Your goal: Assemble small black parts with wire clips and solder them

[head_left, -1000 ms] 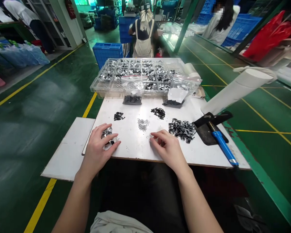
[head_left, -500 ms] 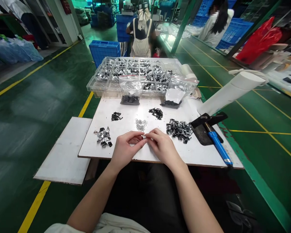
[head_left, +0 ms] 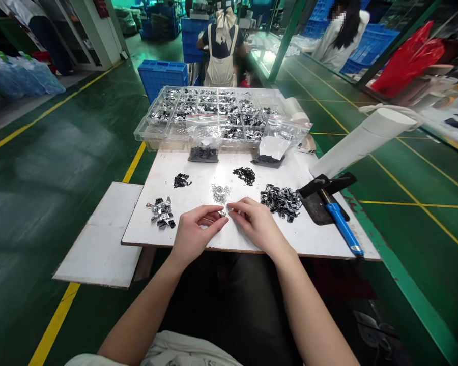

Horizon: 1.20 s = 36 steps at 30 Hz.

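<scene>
Between the thumb and index finger of my left hand (head_left: 198,226) is a small shiny metal part (head_left: 223,213), mostly covered by the fingertips. My right hand (head_left: 256,221) is just to its right, fingers closed together; whether anything tiny is in them is hidden. Right beyond the fingertips lies a pile of fine silvery wire pieces (head_left: 221,193). A loose heap of shiny dark clips (head_left: 162,212) is left of my left hand, and a larger heap of similar black pieces (head_left: 281,202) is right of my right hand. Farther back sit two small piles of black parts, the left pile (head_left: 181,180) and the right pile (head_left: 245,175).
A clear compartment box (head_left: 213,109) full of shiny parts stands at the back. Before it are two zip bags, one left (head_left: 203,152) and one right (head_left: 270,152). A blue-handled tool (head_left: 343,229) and a white tube (head_left: 366,140) are at the right. A person (head_left: 221,48) sits beyond.
My right fingertips have drawn slightly away from the part in my left hand, leaving a small gap. The piles look unchanged; the view has shifted a little.
</scene>
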Each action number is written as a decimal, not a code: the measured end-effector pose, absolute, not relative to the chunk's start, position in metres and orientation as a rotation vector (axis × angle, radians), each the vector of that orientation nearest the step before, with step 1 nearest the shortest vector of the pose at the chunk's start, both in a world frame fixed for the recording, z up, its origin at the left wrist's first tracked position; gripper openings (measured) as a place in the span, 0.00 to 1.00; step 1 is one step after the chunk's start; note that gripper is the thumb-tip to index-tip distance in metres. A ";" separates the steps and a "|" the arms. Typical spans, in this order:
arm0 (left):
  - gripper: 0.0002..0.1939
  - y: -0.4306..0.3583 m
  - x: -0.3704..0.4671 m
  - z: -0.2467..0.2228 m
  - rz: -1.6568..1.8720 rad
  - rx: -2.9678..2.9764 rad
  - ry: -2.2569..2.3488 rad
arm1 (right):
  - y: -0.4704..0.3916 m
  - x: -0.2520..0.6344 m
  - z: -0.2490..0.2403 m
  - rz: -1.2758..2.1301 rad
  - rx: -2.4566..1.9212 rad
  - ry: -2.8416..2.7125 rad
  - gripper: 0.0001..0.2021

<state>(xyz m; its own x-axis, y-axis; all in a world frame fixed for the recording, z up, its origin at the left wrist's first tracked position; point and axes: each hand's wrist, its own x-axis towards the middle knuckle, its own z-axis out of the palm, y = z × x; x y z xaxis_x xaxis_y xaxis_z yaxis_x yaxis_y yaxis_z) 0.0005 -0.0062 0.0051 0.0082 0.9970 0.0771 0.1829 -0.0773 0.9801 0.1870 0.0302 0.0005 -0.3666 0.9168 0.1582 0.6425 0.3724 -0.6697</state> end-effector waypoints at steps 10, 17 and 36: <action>0.14 -0.005 0.000 0.003 1.170 1.436 1.310 | 0.038 0.180 0.004 0.611 -1.396 -2.194 0.10; 0.13 -0.006 0.001 0.004 1.170 1.451 1.309 | 0.035 0.178 -0.001 0.561 -1.401 -2.177 0.09; 0.13 -0.007 0.001 0.002 1.172 1.461 1.307 | 0.034 0.180 -0.009 0.567 -1.294 -1.870 0.09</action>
<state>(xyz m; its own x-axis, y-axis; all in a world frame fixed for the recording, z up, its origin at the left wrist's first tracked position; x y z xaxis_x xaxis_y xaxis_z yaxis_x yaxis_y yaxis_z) 0.0009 -0.0065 0.0025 0.0226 0.9937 0.1097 0.2176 -0.1120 0.9696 0.1800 0.0339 -0.0093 -0.1808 0.9212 0.3445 0.5747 0.3832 -0.7231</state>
